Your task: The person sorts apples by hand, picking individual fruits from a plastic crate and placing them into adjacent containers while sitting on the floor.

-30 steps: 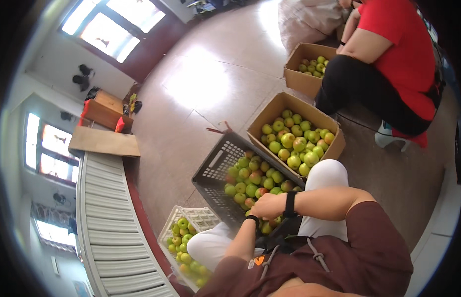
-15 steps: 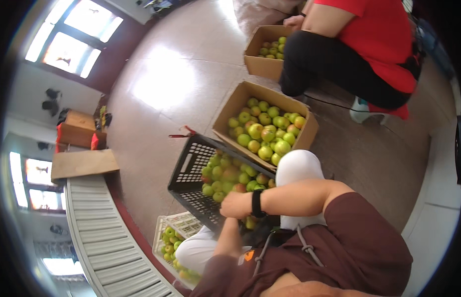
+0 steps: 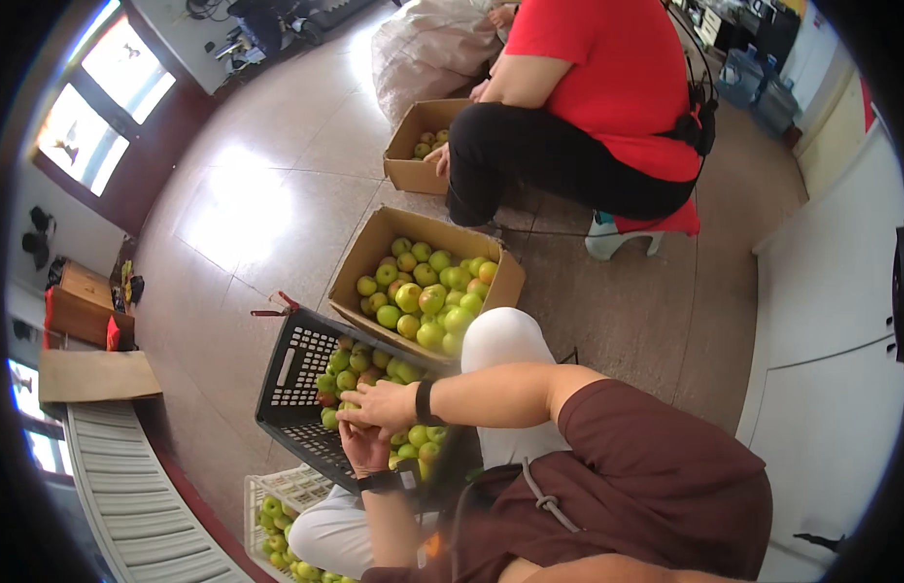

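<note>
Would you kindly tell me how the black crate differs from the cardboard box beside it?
The black crate has perforated walls; the cardboard box has solid brown ones. The left hand and right hand are over the black crate, while neither is over the cardboard box. Both containers hold apples.

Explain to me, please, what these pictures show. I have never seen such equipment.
No machine works here, only a person. The view comes from a wide fisheye camera on that person's head, looking down, so straight edges bend. The bare left hand and right hand are close together over apples in a dark crate; whether either grips an apple is hard to tell. Beside this crate, a cardboard box of apples stands on the floor, and a white crate holds more. A co-worker sits nearby on a stool.
</note>
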{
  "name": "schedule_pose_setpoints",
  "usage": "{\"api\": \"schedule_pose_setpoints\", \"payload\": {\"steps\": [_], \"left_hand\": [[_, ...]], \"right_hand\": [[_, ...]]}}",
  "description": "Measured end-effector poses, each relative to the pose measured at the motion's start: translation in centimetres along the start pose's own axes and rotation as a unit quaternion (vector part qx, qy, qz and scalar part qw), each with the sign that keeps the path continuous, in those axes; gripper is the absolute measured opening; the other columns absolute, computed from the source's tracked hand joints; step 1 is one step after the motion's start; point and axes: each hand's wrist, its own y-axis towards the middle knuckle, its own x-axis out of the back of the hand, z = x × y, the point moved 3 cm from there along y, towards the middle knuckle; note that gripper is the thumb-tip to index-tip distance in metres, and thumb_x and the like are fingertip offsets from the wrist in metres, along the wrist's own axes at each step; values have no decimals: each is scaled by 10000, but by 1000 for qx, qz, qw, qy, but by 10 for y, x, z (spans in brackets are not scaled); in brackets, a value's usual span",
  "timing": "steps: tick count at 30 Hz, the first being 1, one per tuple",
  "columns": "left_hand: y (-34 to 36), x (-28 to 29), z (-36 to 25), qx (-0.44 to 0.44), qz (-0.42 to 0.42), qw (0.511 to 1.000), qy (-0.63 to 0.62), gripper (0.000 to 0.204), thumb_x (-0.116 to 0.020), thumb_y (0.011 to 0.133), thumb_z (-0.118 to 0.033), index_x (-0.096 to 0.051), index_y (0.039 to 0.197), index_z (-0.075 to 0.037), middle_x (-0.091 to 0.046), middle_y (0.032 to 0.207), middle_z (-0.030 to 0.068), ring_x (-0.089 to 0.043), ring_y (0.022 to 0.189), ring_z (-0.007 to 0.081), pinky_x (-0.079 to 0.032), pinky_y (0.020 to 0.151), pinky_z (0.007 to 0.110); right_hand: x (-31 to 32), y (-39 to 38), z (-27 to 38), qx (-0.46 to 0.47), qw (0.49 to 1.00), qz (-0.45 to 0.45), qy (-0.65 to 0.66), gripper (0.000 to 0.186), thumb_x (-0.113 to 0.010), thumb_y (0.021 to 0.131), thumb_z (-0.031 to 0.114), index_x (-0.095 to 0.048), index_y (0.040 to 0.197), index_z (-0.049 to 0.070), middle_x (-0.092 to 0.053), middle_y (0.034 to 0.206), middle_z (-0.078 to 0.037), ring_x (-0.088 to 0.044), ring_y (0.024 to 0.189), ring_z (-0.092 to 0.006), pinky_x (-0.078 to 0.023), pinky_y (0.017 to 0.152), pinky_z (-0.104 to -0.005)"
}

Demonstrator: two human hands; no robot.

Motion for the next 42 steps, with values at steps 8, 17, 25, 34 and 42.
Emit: {"api": "schedule_pose_setpoints", "payload": {"steps": [8,17,25,34,42], "left_hand": [[-40,-29,-1,9,36,991,125,521,-286,942,-489,-460,1202,-72,-502,1222,182,-460,1161,336,-372,967,481],[-49,75,-31,-36,-230,956,180,378,-424,925,-394,-475,1046,-39,-518,1142,155,-477,1126,336,-400,905,478],[-32,184,-29,16,-342,928,148,211,-593,798,-302,-472,735,-141,-396,631,3,-413,674,215,-389,679,399],[-27,189,-31,13,-441,809,388,422,-606,769,-297,-547,1071,-7,-587,1012,177,-590,851,349,-422,641,549],[-36,181,-5,46,-423,805,413,403,-601,741,-254,-571,1025,30,-592,942,189,-585,716,321,-437,558,481]], "right_hand": [[12,11,-31,-109,982,-92,123,545,-712,633,335,-525,1032,14,-597,878,-210,-593,827,-374,-483,693,-424],[15,-23,-46,-209,969,-115,59,639,-697,650,493,-495,950,-34,-606,816,-269,-599,793,-403,-476,700,-440],[11,-66,-93,-370,902,-163,154,696,-737,633,485,-530,1003,-68,-622,894,-178,-611,788,-245,-493,681,-346],[33,-99,-146,-489,777,-253,306,535,-755,678,326,-453,991,15,-553,839,-97,-553,590,-148,-442,391,-280],[19,-96,-190,-537,762,-195,305,498,-748,697,374,-498,989,57,-569,864,-85,-561,620,-142,-467,450,-256]]}}
